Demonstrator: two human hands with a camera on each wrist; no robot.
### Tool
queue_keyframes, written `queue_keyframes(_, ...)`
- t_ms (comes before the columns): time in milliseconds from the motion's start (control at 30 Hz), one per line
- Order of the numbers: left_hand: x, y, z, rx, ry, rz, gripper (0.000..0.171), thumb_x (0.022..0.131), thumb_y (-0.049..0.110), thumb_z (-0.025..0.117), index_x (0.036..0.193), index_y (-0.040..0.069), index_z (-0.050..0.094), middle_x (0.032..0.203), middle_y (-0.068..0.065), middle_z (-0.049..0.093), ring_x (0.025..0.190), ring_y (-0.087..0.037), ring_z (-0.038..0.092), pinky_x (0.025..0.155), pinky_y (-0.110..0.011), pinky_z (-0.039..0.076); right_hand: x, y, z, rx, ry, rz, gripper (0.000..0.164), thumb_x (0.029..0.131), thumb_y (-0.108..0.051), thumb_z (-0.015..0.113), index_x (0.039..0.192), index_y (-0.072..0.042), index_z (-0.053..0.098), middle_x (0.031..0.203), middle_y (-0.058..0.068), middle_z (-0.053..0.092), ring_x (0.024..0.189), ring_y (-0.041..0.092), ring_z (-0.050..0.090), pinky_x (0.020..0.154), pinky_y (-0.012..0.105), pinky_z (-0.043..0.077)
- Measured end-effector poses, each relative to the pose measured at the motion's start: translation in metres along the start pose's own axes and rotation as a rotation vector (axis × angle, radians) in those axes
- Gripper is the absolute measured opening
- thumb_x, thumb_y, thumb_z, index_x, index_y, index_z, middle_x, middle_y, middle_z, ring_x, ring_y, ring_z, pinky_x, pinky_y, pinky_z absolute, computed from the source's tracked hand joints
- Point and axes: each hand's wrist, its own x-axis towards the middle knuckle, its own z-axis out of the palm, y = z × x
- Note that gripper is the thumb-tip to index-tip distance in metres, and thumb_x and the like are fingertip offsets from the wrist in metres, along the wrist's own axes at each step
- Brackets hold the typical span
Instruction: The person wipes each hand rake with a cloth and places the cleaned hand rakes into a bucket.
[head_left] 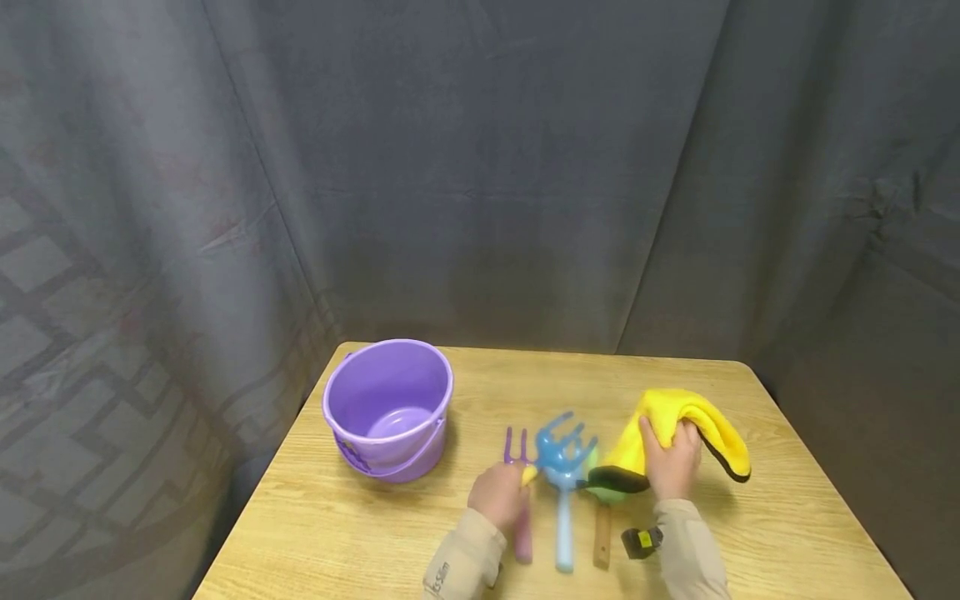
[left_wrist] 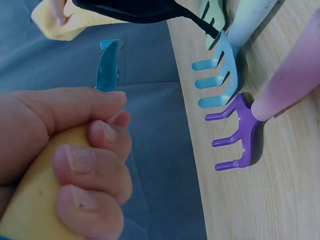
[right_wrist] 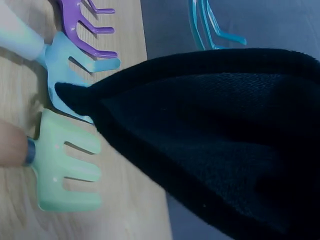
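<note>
My left hand (head_left: 498, 497) grips the yellow handle (left_wrist: 45, 185) of a small rake with a blue head (left_wrist: 109, 65). In the head view that head overlaps a light-blue rake (head_left: 564, 533) lying on the table. My right hand (head_left: 673, 462) grips a bunched yellow cloth (head_left: 663, 408) with a black edge and dark underside (right_wrist: 210, 125). One corner of the cloth hangs over the light-blue rake. Beside that rake lie a purple fork with a pink handle (left_wrist: 295, 75) and a green rake (right_wrist: 67, 165) with a wooden handle.
A purple bucket (head_left: 431, 450) with its handle down stands at the back left of the wooden table (head_left: 300, 533). Grey curtains (head_left: 480, 183) hang behind and at both sides. A small black block (head_left: 637, 543) with a yellow patch shows beside the right wrist.
</note>
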Motion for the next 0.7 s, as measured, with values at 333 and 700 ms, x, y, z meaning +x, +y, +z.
queue_keyframes(333,0.004,0.003,0.002,0.029,-0.015,0.02,0.02,0.074,0.012,0.068,0.092,0.007,0.062,0.072,-0.007,0.062,0.057,-0.02,0.058,0.047,-0.027,0.044,-0.007,-0.02,0.018,-0.013,0.095,-0.637,0.052,0.086,-0.045,0.05,0.075,0.005,0.054,0.08,0.021,0.049,0.079,0.042,0.041,0.071,0.054,0.029)
queue_keyframes(700,0.005,0.008,0.005,0.1,-0.02,0.025,0.053,0.072,0.014,0.07,0.122,0.012,0.053,0.107,-0.014,0.06,0.051,-0.017,0.057,0.04,-0.023,0.04,-0.031,-0.038,0.034,-0.151,-0.179,-0.932,0.036,0.055,-0.017,0.074,0.083,-0.001,0.059,0.084,0.013,0.055,0.068,0.031,0.05,0.055,0.044,0.038)
